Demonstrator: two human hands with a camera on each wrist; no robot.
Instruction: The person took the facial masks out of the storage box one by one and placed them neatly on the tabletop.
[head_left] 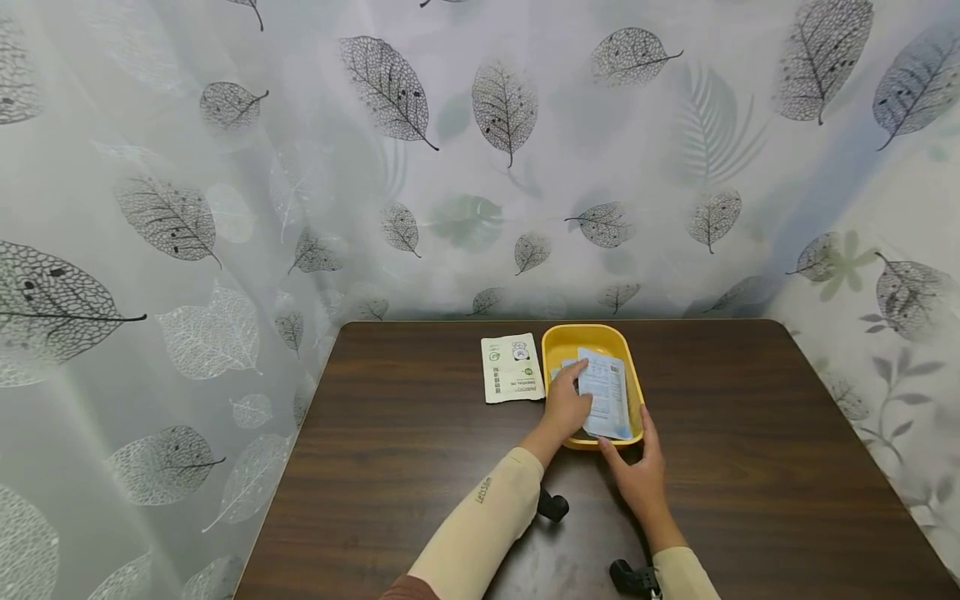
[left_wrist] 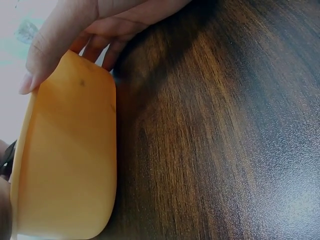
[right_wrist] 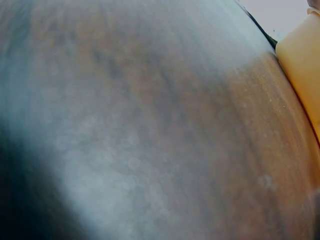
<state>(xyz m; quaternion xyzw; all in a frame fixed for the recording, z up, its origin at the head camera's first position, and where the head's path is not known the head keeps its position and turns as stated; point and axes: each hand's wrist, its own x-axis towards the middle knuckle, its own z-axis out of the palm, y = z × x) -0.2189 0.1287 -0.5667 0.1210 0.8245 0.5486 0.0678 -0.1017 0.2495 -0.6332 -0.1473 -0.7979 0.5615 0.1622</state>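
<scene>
A yellow plastic basin stands at the back of the table and holds pale blue printed packets. My left hand reaches over its near left side, thumb and forefinger on the left edge of the top packet; the other fingers are hidden. At the near right corner, my right hand grips the basin, thumb at the front rim and fingers along the right side. In the left wrist view, the right hand's thumb rests on the rim above the basin's outer wall. The right wrist view catches only the basin's side.
A white packet with green print and a small cartoon lies flat just left of the basin. Black wrist devices hang at both forearms. The brown wood-grain table meets a leaf-patterned curtain at its back edge.
</scene>
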